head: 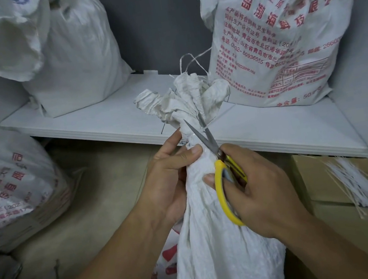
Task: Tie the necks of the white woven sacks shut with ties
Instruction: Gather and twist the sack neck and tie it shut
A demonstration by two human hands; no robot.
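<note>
A storage corner with a tan floor (93,212), a low white shelf (103,120) and a dark grey wall (147,13). Nearest the camera, a white woven sack (219,253) stands upright between a person's forearms; its neck (198,168) is gathered into a tight bunch. The left hand (171,172) curls round that neck from the left, thumb across the front; the right hand (256,181) grips yellow-handled scissors (214,156), fingers through the loop. The blades stand apart, pointing up beside the neck; a thin tie (205,126) juts out just beside them.

The tie seems already cinched, so the step in hand looks like trimming its loose tail; the next move calls for closing the blades on the tail alone, clear of the woven cloth and the left thumb, which sits close to the steel.

Above the hands, the sack's crumpled mouth (184,98) fans out, loose threads trailing. To the right, a bundle of spare ties (355,175) lies on a cardboard box (357,221); to the left sits a red-printed sack (6,185). Farther back on the shelf stand a plain sack (75,60) and a tall printed sack (271,42), crowding the working space; whether their necks are tied cannot be told.
</note>
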